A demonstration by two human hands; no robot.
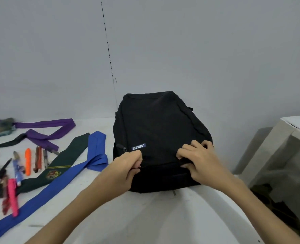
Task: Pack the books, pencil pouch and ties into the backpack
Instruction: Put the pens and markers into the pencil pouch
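A black backpack (160,138) lies flat on the white table (145,217), top end nearest the person; left hand (128,166) and right hand (196,159) each pinch its near fabric, fingers curled; ties (57,166) lie well left, nearer the left hand.

We see bare table (145,217) before the backpack (159,124), while ties (61,180) and pens (28,161) crowd its left and the wall (198,50) stands close behind.

Matt black cloth backpack (159,127); smooth cloth ties (61,184); matt white table (145,217).
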